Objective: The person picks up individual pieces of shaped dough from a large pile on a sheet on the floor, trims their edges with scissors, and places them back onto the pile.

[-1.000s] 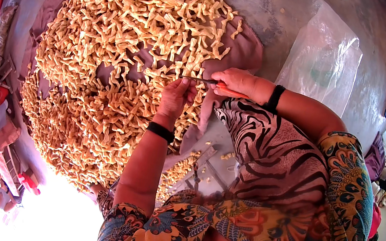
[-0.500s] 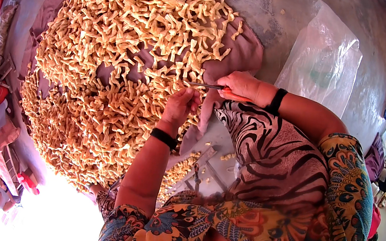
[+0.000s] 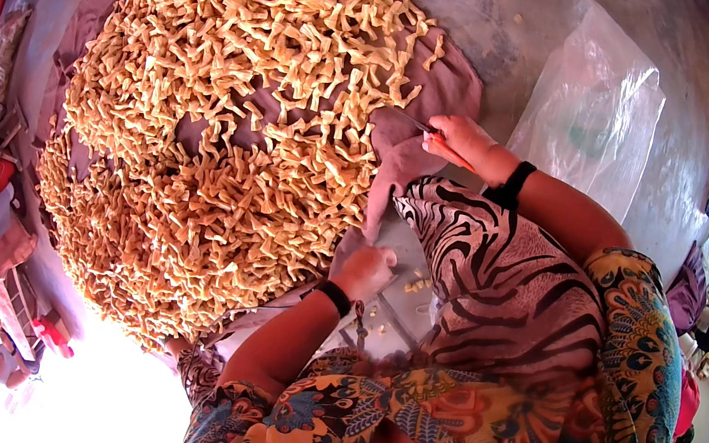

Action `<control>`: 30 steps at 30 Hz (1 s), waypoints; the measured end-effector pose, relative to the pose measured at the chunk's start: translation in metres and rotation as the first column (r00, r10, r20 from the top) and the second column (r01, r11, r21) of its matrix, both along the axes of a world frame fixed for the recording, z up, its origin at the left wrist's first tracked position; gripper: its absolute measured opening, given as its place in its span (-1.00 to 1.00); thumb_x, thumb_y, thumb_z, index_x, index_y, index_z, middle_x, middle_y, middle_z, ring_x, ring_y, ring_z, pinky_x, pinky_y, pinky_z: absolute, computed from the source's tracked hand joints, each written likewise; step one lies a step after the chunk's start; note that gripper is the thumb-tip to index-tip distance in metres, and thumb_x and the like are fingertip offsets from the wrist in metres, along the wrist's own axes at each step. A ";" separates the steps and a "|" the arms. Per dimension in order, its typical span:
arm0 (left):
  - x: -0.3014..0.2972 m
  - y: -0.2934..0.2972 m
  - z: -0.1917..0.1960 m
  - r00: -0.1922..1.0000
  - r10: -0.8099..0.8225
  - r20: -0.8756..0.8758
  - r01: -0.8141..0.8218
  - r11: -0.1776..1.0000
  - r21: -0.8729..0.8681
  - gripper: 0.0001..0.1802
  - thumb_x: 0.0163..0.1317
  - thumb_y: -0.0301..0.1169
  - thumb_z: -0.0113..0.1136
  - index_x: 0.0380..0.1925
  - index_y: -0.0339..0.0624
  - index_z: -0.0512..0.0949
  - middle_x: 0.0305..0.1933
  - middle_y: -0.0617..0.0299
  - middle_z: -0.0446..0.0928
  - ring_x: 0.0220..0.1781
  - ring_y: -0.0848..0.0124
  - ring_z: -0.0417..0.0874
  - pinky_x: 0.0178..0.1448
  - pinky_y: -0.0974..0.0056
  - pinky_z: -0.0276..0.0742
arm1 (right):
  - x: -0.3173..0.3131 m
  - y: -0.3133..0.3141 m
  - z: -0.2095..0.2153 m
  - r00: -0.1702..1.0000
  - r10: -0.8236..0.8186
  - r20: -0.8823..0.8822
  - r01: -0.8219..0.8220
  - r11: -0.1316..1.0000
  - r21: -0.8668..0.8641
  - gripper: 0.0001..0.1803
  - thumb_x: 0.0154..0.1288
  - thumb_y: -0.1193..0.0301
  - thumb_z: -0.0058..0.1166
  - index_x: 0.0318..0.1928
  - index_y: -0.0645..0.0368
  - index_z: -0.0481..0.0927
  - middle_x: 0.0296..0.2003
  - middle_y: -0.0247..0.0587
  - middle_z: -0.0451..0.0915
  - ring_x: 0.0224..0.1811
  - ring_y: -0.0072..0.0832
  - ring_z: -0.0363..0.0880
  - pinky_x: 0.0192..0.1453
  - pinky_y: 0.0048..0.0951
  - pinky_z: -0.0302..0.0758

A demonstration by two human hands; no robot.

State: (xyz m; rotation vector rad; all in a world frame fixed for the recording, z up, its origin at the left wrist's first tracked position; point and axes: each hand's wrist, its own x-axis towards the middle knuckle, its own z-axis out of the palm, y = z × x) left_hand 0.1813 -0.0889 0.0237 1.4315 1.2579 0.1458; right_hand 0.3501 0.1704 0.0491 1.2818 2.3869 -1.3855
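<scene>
Many yellowish, knot-shaped pieces with flared ends (image 3: 213, 63) lie heaped on a mauve cloth (image 3: 448, 89) to my left and ahead. My right hand (image 3: 459, 138) is closed round a thin-bladed tool with an orange handle (image 3: 449, 151), its dark blade reaching left over the cloth's edge. Nearer to me, my left hand (image 3: 367, 271) is beside the cloth's lower right edge, low over the floor. Its fingers are blurred and partly turned away, so whether they hold anything is unclear.
A clear plastic bag (image 3: 591, 119) lies on the grey floor at the upper right. A zebra-striped cloth (image 3: 501, 280) covers my lap. Small yellow scraps (image 3: 418, 283) lie on the floor near my left hand. Bags and other goods line both side edges.
My left hand has moved down and right, away from the blade and the heap. My right hand has shifted slightly up and right with the thin-bladed tool, whose blade now tilts.
</scene>
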 end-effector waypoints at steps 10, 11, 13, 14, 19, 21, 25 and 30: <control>-0.053 0.180 -0.023 0.629 0.677 -0.382 -0.676 0.719 0.161 -0.65 0.00 -0.11 0.14 -0.40 -0.18 0.58 -0.40 -0.04 0.57 -0.30 0.10 0.61 -0.18 0.09 0.48 | -0.017 0.007 0.004 0.992 -0.071 0.100 0.065 0.996 0.061 -0.74 0.04 0.20 0.10 -0.36 0.10 0.49 -0.47 -0.01 0.53 -0.36 -0.04 0.51 -0.31 -0.16 0.40; -0.052 0.188 -0.025 0.628 0.639 -0.444 -0.664 0.738 0.120 -0.63 -0.01 -0.09 0.14 -0.38 -0.18 0.58 -0.36 -0.05 0.57 -0.25 0.09 0.60 -0.15 0.09 0.48 | -0.018 0.007 0.002 0.990 -0.071 0.120 0.061 0.994 0.087 -0.74 0.04 0.20 0.10 -0.35 0.10 0.49 -0.47 -0.02 0.54 -0.36 -0.04 0.51 -0.30 -0.15 0.40; -0.045 0.200 -0.028 0.619 0.544 -0.566 -0.643 0.765 0.032 -0.59 -0.03 -0.06 0.14 -0.35 -0.18 0.58 -0.27 -0.07 0.57 -0.16 0.09 0.59 -0.08 0.11 0.47 | -0.022 0.008 0.004 0.985 -0.078 0.152 0.064 0.994 0.091 -0.74 0.04 0.20 0.10 -0.33 0.09 0.49 -0.46 -0.02 0.54 -0.34 -0.04 0.51 -0.29 -0.15 0.41; -0.043 0.202 -0.036 0.605 0.519 -0.604 -0.616 0.786 0.058 -0.53 -0.04 0.00 0.13 -0.32 -0.18 0.58 -0.21 -0.06 0.55 -0.10 0.08 0.57 -0.05 0.13 0.47 | -0.023 0.008 0.007 0.983 -0.080 0.166 0.069 0.995 0.074 -0.73 0.04 0.20 0.09 -0.32 0.09 0.49 -0.45 -0.02 0.55 -0.33 -0.05 0.51 -0.29 -0.15 0.41; -0.051 0.188 -0.036 0.614 0.734 -0.292 -0.768 0.641 -0.004 -0.64 0.04 -0.17 0.13 -0.39 -0.30 0.54 -0.36 0.03 0.59 -0.37 0.20 0.64 -0.23 0.21 0.55 | -0.025 0.009 0.007 0.994 -0.089 0.057 0.085 0.994 0.074 -0.70 0.05 0.21 0.11 -0.25 0.11 0.48 -0.45 -0.05 0.55 -0.34 -0.07 0.52 -0.29 -0.18 0.41; -0.056 0.178 -0.029 0.493 0.870 -0.016 -0.842 0.472 -0.263 -0.74 0.07 -0.30 0.14 -0.42 -0.33 0.49 -0.45 0.09 0.57 -0.48 0.33 0.61 -0.37 0.31 0.55 | -0.026 0.006 0.005 0.993 -0.094 -0.076 0.100 0.991 0.083 -0.69 0.06 0.22 0.14 -0.25 0.13 0.47 -0.47 -0.07 0.56 -0.38 -0.15 0.55 -0.33 -0.23 0.43; -0.062 0.158 0.015 0.412 0.889 0.199 -0.759 0.455 -0.465 -0.85 0.07 -0.47 0.14 -0.52 -0.30 0.40 -0.62 0.18 0.48 -0.64 0.48 0.52 -0.58 0.44 0.46 | -0.045 0.011 0.032 0.966 -0.221 -0.135 0.171 0.936 -0.308 -0.66 0.06 0.24 0.20 -0.26 0.19 0.45 -0.53 -0.20 0.56 -0.48 -0.46 0.56 -0.40 -0.44 0.44; -0.058 0.137 0.041 0.704 0.705 0.081 -0.706 0.708 -0.027 -0.87 -0.01 -0.48 0.16 -0.55 -0.26 0.40 -0.63 0.26 0.46 -0.65 0.54 0.41 -0.56 0.48 0.35 | -0.068 0.013 0.035 0.922 0.004 -0.386 -0.103 0.966 -0.238 -0.67 0.07 0.40 0.19 -0.15 0.21 0.45 -0.45 -0.38 0.51 -0.38 -0.67 0.44 -0.26 -0.61 0.41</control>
